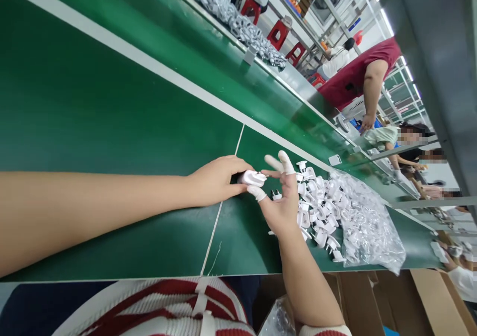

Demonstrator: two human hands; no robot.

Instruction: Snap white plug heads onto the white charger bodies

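My left hand (222,179) reaches in from the left and grips a small white plug piece (252,178) between thumb and fingers. Metal pins seem to show on its right end. My right hand (282,202) wears white finger cots on the thumb and two raised fingers. Its thumb lies at the piece's lower edge and another finger meets the pin end, so the piece sits between them; the exact contact is hard to see. Just right of this hand lies a heap of loose white plug pieces (316,202), partly hidden by it.
A clear plastic bag (368,221) of white pieces lies beside the heap. Behind the green worktop (112,112) runs a raised ledge with more white parts (257,38). Cardboard boxes (357,296) stand below on the right. Other people work across the line.
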